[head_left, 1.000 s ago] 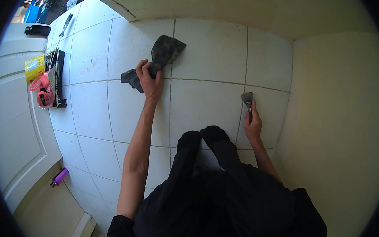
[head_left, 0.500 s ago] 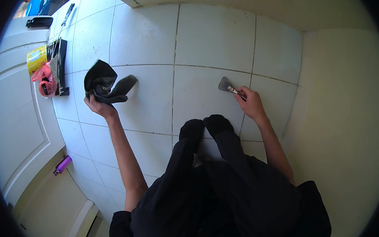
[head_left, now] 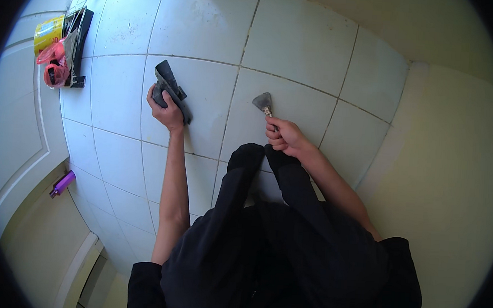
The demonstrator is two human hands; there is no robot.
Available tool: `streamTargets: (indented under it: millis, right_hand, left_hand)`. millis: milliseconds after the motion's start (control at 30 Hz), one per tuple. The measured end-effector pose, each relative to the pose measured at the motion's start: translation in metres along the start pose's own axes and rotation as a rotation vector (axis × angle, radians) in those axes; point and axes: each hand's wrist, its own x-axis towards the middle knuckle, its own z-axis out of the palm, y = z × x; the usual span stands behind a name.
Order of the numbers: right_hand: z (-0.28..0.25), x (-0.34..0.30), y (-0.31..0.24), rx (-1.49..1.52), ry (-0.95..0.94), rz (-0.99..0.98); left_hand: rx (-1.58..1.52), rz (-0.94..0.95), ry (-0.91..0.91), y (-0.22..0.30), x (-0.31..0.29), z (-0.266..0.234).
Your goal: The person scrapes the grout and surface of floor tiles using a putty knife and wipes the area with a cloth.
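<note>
My right hand [head_left: 285, 136] is closed round the handle of a putty knife [head_left: 262, 101]. Its wide grey blade points up and to the left over a pale floor tile, just ahead of my feet. To the left, my left hand [head_left: 169, 111] grips a folded piece of dark, stiff-looking sheet [head_left: 171, 81], with fingers on one side and thumb on top. What the sheet is made of I cannot tell. Both hands are low over the tiled floor [head_left: 204, 103]; whether the blade touches it is unclear.
By the white panelled door [head_left: 21, 106] at left are a black tray [head_left: 83, 37], a yellow tub [head_left: 48, 32] and a pink plastic bag [head_left: 56, 74]. A purple bottle [head_left: 62, 184] lies against the left wall. My dark-socked feet [head_left: 246, 157] are between my arms; a cream wall [head_left: 437, 165] rises at right.
My left hand has moved right, and the dark sheet, spread open before, is now gathered in a narrow fold. My right hand has drawn left and nearer, bringing the putty knife. The view has turned slightly.
</note>
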Motion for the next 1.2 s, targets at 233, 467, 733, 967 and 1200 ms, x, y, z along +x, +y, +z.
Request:
streamTargets:
  millis: [233,467,733,967,1200]
  right_hand:
    - [0.025,-0.005,0.017,0.184,0.167,-0.029]
    - [0.035,0.0,0.01,0.232,0.232,-0.074]
    - [0.039,0.005,0.001,0.223,0.249,-0.106]
    - [0.035,-0.005,0.026,0.238,0.216,0.003]
    - [0.045,0.0,0.022,0.274,0.235,-0.067]
  left_hand:
    - [-0.004,0.014,0.011,-0.002,0.0,-0.001]
    - [-0.011,-0.009,0.015,0.006,-0.001,0.001]
    - [-0.03,-0.035,-0.091,0.011,0.019,-0.005]
    - [0.214,0.332,-0.234,0.043,0.045,0.002]
    - [0.399,0.657,-0.278,0.05,-0.013,0.046]
